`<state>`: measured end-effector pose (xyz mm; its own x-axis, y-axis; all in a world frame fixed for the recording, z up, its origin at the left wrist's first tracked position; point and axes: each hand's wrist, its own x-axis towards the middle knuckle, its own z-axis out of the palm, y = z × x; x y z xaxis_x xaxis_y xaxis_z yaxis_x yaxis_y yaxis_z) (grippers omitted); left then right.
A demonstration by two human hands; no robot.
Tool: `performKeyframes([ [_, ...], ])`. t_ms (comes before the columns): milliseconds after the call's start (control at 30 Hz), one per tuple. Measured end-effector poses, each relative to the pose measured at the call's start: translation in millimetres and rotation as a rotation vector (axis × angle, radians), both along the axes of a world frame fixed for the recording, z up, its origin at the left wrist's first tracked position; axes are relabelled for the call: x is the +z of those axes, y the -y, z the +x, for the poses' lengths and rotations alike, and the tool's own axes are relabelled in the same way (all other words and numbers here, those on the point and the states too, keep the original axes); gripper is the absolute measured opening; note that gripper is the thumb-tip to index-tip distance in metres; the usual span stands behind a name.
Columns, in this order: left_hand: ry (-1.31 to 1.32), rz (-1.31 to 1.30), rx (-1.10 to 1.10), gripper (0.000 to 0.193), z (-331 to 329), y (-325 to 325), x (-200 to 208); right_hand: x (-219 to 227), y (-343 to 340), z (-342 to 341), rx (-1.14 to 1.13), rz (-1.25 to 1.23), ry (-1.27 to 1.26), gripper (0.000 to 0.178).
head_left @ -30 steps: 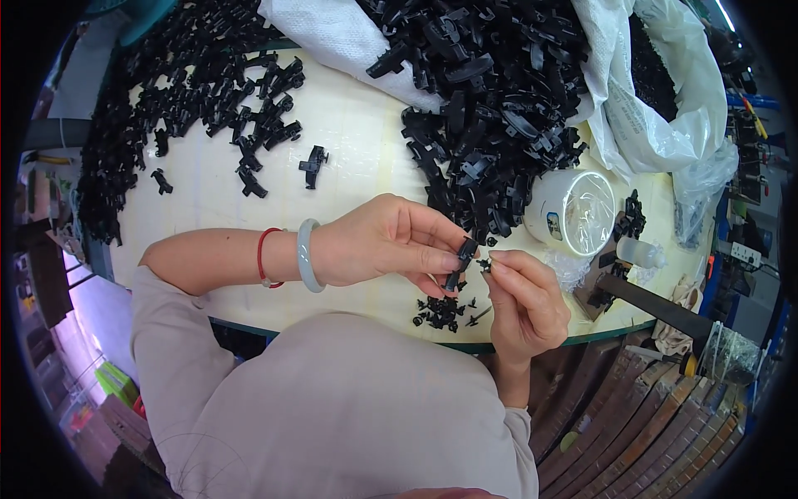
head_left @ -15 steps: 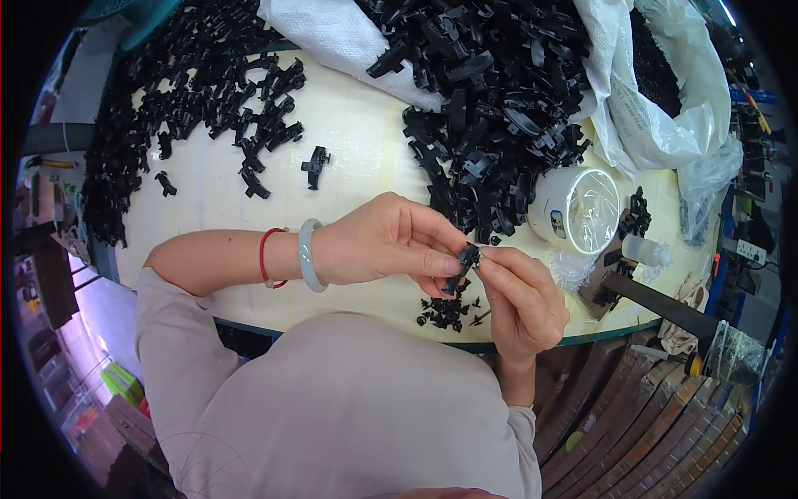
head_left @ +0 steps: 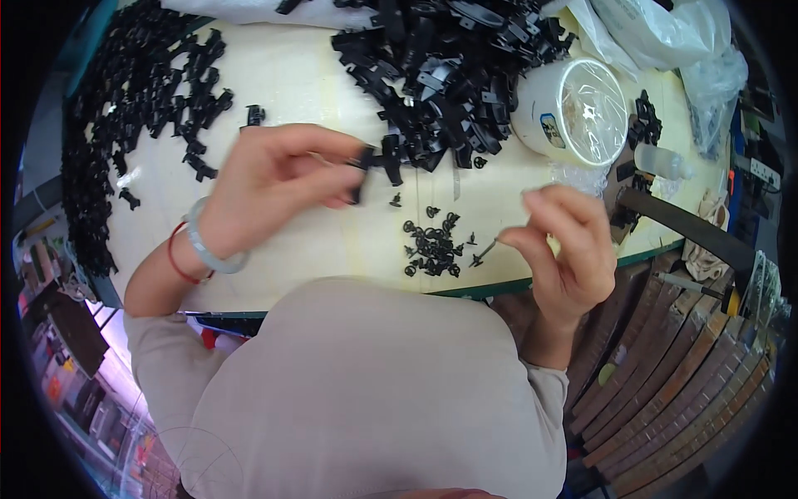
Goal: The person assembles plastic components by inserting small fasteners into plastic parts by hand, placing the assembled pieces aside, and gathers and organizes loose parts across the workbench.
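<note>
- Gripping a black clip point(head_left: 360, 176) between thumb and fingers, the left hand point(head_left: 258, 179) is blurred; the clip juts past its fingertips at three o'clock
- Thumb and fingers of the right hand point(head_left: 573, 258) curve apart, with nothing visible between them; from this hand the held clip is well apart, between nine and ten o'clock
- On the worktop point(head_left: 299, 75), a cluster of small black fasteners point(head_left: 434, 247) lies at nine o'clock from the right hand and four o'clock from the left
- A thin dark pin point(head_left: 488, 251) shows just beside the right thumb's tip, at nine o'clock; whether they touch, I cannot tell
- A large heap of black clips point(head_left: 453, 83) sits at two o'clock from the left hand, its lower edge near the held clip
- A white tub point(head_left: 534, 98) is at twelve o'clock from the right hand
</note>
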<state>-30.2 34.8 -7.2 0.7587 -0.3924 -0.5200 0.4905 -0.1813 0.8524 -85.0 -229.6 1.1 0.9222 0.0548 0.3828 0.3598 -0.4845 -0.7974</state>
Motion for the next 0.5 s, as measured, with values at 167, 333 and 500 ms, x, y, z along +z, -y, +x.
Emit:
performKeyframes([
  [167, 0.203, 0.250, 0.081, 0.024, 1.3, -37.1, -8.4, 1.3, 18.9, -39.8, 0.276, -0.283, -0.252, 0.031],
  [333, 0.337, 0.439, 0.235, 0.024, -4.6, -50.6, -5.0, -25.4, 11.7, -58.2, 0.152, -0.400, -0.171, 0.026],
  [500, 0.558, 0.639, 0.154, 0.022, -8.1, -41.9, 12.1, -26.0, 10.7, -64.2, 0.057, -0.316, -0.155, 0.022],
])
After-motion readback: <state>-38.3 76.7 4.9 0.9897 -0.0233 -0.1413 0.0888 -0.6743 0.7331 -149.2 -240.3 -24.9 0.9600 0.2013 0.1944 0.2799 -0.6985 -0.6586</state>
